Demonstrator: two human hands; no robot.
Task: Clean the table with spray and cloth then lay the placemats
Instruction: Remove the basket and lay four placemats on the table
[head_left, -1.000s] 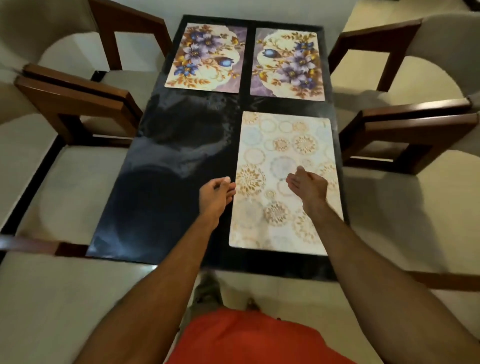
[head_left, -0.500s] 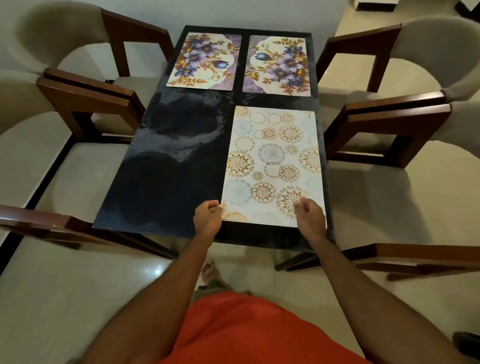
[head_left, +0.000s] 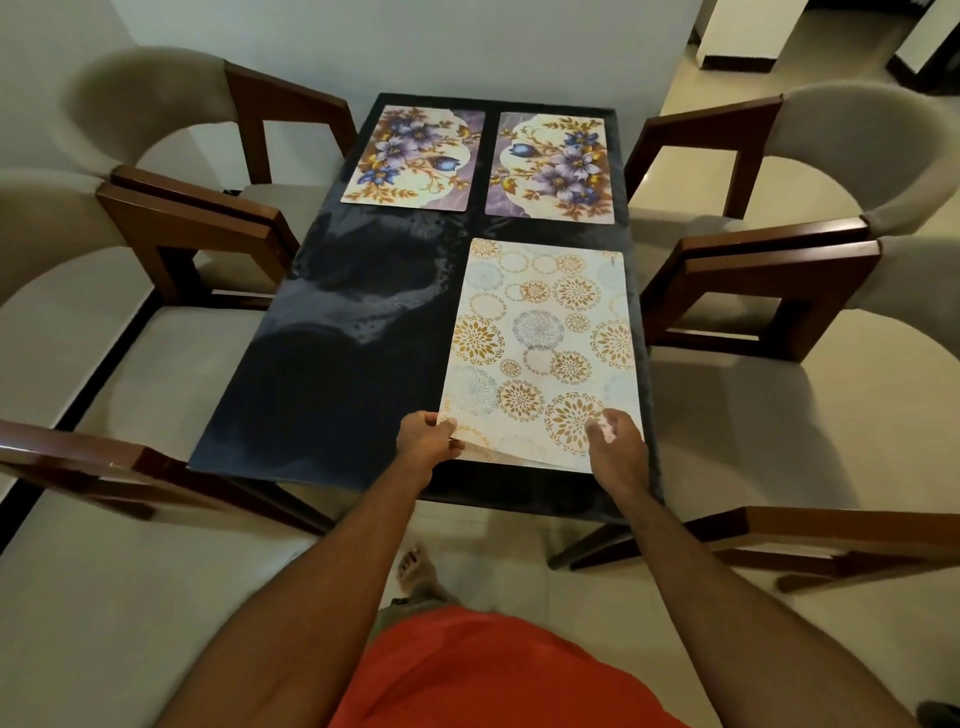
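Observation:
A dark glossy table (head_left: 337, 364) carries two floral placemats side by side at its far end, one on the left (head_left: 413, 156) and one on the right (head_left: 553, 169). A pale placemat with gold and blue circles (head_left: 540, 338) lies on the near right half. Its near edge is raised a little, and another sheet's edge shows beneath it. My left hand (head_left: 423, 441) pinches the near left corner of this mat. My right hand (head_left: 618, 447) grips its near right corner with bent fingers. No spray or cloth is in view.
Wooden-armed chairs with beige cushions stand close along the left side (head_left: 182, 228) and the right side (head_left: 769, 270). Nearer chair arms (head_left: 78, 457) (head_left: 831, 535) flank me. The table's left half shows smeared streaks. My bare foot (head_left: 415, 566) stands below the table's near edge.
Both hands drew back from the middle of the circle-patterned mat to its near corners and took hold of them. The mat's near edge now lifts slightly.

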